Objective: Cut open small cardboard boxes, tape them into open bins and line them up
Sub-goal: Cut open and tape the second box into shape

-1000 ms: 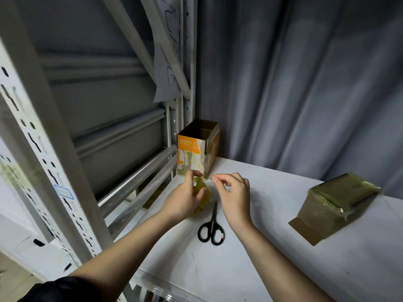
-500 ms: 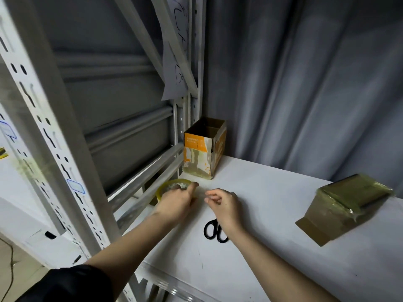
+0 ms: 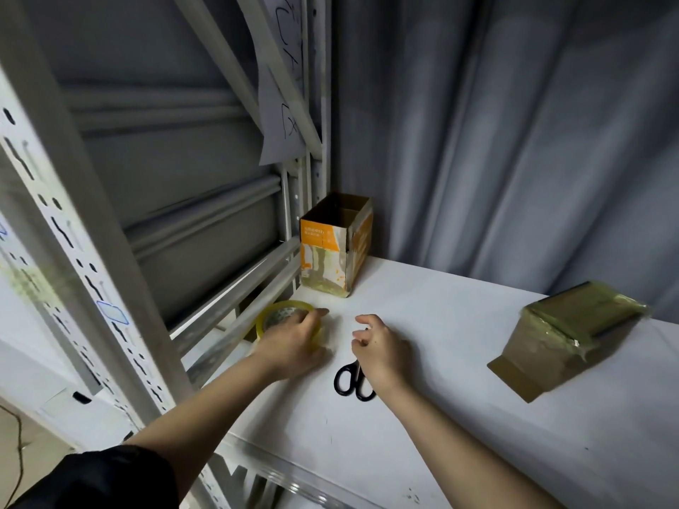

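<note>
Left hand (image 3: 294, 343) gripping, right hand (image 3: 382, 352) loosely curled

Open box (image 3: 336, 244) behind tape roll (image 3: 273, 319); scissors (image 3: 351, 382) right of roll; taped box (image 3: 573, 334) far right.

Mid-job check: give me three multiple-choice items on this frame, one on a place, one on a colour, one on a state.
1. Where do the scissors lie?
A. on the white shelf top, under the right hand
B. inside the open box
C. on the wrapped box

2. What colour are the scissors' handles?
A. orange
B. black
C. yellow

3. The left hand is:
A. idle
B. gripping the tape roll
C. holding the scissors

Key: 1 A, handles show below the right hand; 2 B, both loops are black; 3 B, fingers curl round the roll.
</note>
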